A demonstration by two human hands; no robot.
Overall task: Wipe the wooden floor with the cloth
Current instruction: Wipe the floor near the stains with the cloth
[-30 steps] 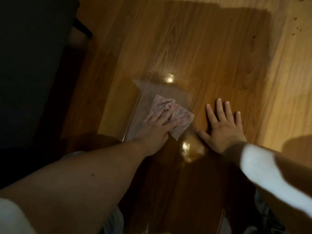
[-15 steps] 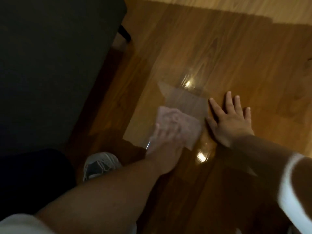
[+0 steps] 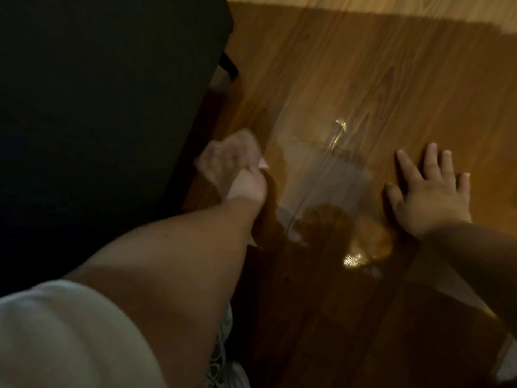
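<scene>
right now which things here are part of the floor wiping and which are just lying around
Part of the job:
- cloth, blurred
- left hand on the cloth
- wooden floor, with a wet sheen
- right hand, flat on the floor

Just there:
- dark furniture at the left
- pale shoe, partly seen at the bottom edge

Wooden floor (image 3: 363, 65): brown planks, glossy, lighter strip at the far edge.
Wet patch (image 3: 330, 180): pale sheen mid-floor; landmark for all entries.
Cloth (image 3: 223, 158): light, crumpled, blurred; left of the patch, on the floor.
Left hand (image 3: 247, 186): on the cloth's near edge, left of the patch; fingers lost in blur.
Right hand (image 3: 430, 191): flat on the floor just right of the patch, fingers (image 3: 429, 161) spread and straight.
Dark furniture (image 3: 98, 107): far left of the patch, just beside the cloth.
Glare spot (image 3: 354, 259): nearer the camera than the patch.
Pale sleeve (image 3: 56, 337): lower left.
</scene>
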